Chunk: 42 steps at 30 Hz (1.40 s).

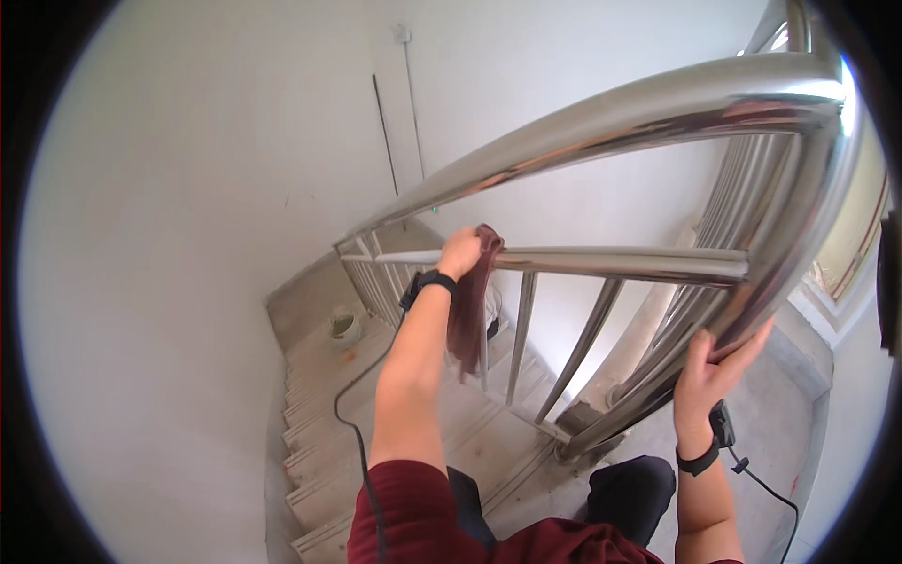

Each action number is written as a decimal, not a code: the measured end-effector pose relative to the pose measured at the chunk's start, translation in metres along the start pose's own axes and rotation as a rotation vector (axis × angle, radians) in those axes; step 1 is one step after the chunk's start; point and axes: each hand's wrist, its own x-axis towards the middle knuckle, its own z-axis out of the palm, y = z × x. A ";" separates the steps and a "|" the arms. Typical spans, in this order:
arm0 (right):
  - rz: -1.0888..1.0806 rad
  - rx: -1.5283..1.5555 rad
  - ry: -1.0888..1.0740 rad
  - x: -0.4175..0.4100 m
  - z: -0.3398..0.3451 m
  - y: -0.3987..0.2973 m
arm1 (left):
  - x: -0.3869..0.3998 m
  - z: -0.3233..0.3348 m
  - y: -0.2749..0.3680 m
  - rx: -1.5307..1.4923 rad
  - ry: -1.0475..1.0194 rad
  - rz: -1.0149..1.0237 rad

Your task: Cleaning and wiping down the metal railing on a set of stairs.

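My left hand [461, 252] is closed around a dark red cloth [468, 324] on the middle rail [620, 262] of a stainless-steel stair railing. Most of the cloth hangs down below that rail, in front of the balusters [521, 338]. To the right, my right hand [712, 384] grips the thick steel end post [793, 233] low down, its thumb on the near side and its fingers along the other. Above both hands the broad handrail [599, 123] slopes down to the far left. Each wrist wears a black strap with a small device and a cable.
Bare concrete stairs [331, 486] descend at the left beside a white wall [155, 247]. A bucket [345, 330] stands on a lower step. Beyond the post, more balusters [733, 190] rise along another flight. A black cable [345, 405] runs along my left arm. Concrete floor [768, 437] lies at the right.
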 end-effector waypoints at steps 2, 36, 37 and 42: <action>-0.276 -0.149 0.049 0.011 -0.009 0.013 | -0.001 0.005 0.080 -0.261 -0.153 0.122; -0.351 -0.190 0.068 0.003 -0.014 0.041 | -0.037 -0.003 0.056 -0.106 0.221 0.079; -0.293 -0.143 0.049 -0.003 -0.007 0.031 | -0.042 -0.004 0.026 -0.019 0.240 0.141; -0.193 -0.125 0.046 0.000 -0.011 0.012 | -0.030 0.004 0.060 -0.154 0.174 0.177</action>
